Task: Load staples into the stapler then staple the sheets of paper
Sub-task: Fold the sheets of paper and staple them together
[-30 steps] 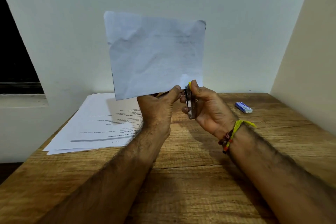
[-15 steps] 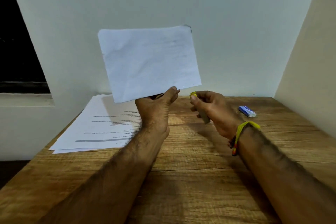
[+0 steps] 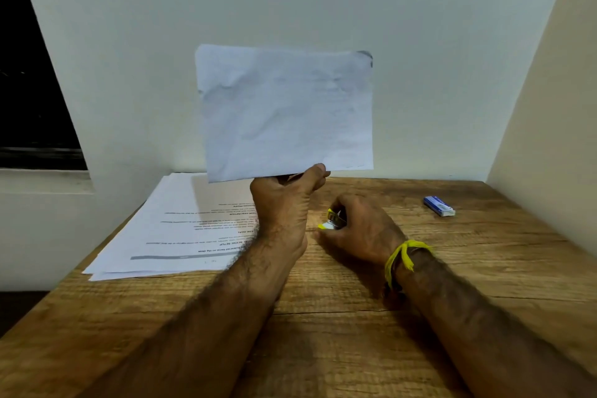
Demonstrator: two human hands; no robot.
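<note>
My left hand (image 3: 284, 203) pinches the bottom edge of a crumpled white set of sheets (image 3: 284, 113) and holds it upright above the table. My right hand (image 3: 358, 229) lies low on the wooden table (image 3: 323, 317), its fingers curled round a small yellow and metal stapler (image 3: 334, 221). The stapler touches or nearly touches the tabletop, just right of my left wrist. Most of the stapler is hidden under my fingers.
A stack of printed paper sheets (image 3: 181, 229) lies on the table's left side, partly over the edge. A small blue staple box (image 3: 439, 206) sits at the far right. White walls close in behind and to the right.
My right hand has pulled the stapler away from the held sheets' corner and lowered it to the table. The held sheets have shifted slightly but stay raised in my left hand.
</note>
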